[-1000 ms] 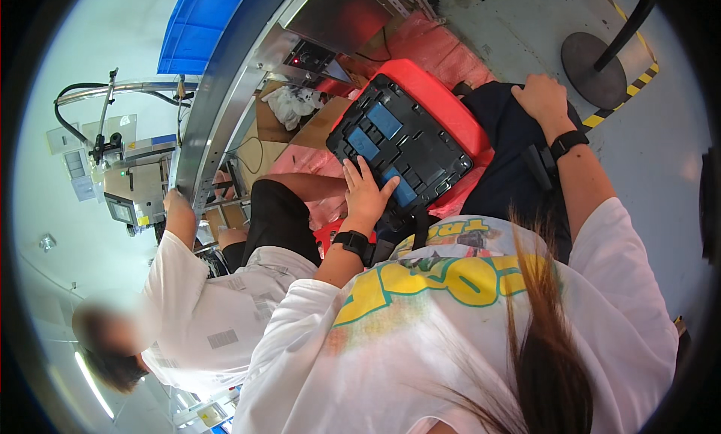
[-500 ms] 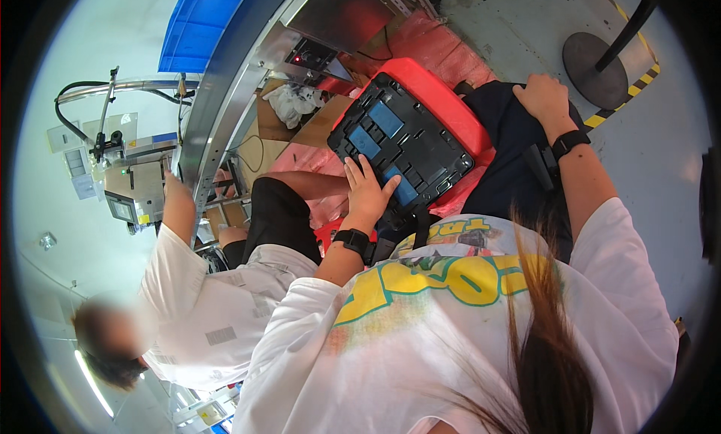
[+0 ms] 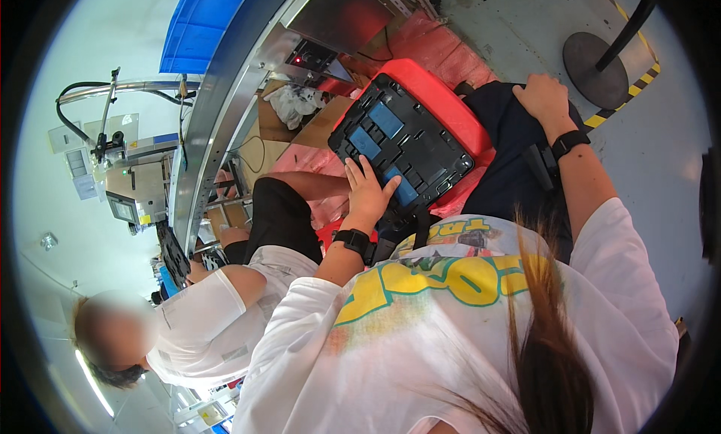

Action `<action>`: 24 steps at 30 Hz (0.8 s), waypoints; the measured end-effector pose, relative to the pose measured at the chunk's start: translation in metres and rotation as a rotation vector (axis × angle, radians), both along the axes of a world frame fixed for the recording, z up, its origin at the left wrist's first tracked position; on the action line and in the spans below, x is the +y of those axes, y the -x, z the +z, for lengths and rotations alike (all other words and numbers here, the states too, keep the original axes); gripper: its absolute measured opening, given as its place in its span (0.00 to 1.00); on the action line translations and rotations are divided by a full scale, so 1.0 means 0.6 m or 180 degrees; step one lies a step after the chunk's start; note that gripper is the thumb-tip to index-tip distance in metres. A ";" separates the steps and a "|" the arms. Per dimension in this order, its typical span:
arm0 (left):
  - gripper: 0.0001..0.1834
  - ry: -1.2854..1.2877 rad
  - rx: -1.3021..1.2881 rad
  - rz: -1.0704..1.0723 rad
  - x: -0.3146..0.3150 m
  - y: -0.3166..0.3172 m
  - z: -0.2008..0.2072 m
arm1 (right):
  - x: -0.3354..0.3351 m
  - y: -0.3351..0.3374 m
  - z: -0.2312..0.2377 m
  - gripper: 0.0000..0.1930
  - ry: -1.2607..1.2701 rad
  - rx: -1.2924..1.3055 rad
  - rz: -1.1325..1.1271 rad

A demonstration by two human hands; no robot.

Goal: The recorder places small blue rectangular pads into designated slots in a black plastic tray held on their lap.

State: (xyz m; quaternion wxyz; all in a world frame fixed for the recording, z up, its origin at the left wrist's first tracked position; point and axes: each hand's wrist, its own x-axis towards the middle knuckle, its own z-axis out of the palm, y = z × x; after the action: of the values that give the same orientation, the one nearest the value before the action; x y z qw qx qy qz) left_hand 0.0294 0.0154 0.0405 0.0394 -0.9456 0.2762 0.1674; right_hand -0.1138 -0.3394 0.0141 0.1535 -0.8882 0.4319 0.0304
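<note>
A black plastic tray-like panel (image 3: pixel 435 145) with several blue rectangular patches lies tilted in front of me, on a red plastic stool or box (image 3: pixel 428 85). My left hand (image 3: pixel 368 194) rests on its near left edge, fingers spread, the fingertips next to the blue patches. It lies flat and grips nothing. My right hand (image 3: pixel 544 100) rests on my dark-trousered knee, away from the panel, its fingers loosely bent over the knee with nothing visible in them. Both wrists carry black bands.
At the left sits a co-worker (image 3: pixel 218 314) holding a dark panel (image 3: pixel 173 257). Beyond runs a metal conveyor frame (image 3: pixel 225 111) with a blue bin (image 3: pixel 201 28) and a printer-like machine (image 3: pixel 135 194). A black post base (image 3: pixel 593 70) stands at right, near striped floor tape (image 3: pixel 638 85).
The co-worker's raised arm has come down from the conveyor, and a dark panel now shows by that person's hand. My two hands and the black panel before me have not moved.
</note>
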 end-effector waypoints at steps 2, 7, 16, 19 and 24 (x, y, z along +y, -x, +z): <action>0.53 0.0006 -0.0028 -0.0012 0.004 -0.002 -0.004 | 0.001 -0.001 0.002 0.22 0.0007 -0.0001 -0.0008; 0.53 -0.0009 -0.0058 -0.0036 -0.001 -0.003 0.001 | 0.001 -0.001 0.004 0.22 -0.0024 0.0045 0.0014; 0.43 0.1351 0.0148 -0.0160 -0.015 -0.058 0.086 | 0.003 0.004 -0.007 0.21 0.0211 -0.0304 0.0040; 0.29 0.1945 -0.0954 -0.0624 -0.009 -0.133 0.175 | -0.001 0.006 -0.004 0.21 0.0196 -0.0120 0.0090; 0.24 0.2115 -0.2553 -0.0145 0.044 -0.262 0.320 | 0.001 0.003 -0.005 0.21 0.0236 -0.0011 0.0163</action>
State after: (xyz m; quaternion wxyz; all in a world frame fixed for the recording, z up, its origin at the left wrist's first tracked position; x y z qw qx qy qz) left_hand 0.1867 0.0415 0.2325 -0.1565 -0.8906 0.2982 -0.3056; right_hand -0.1158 -0.3388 0.0113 0.1205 -0.9041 0.4096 0.0167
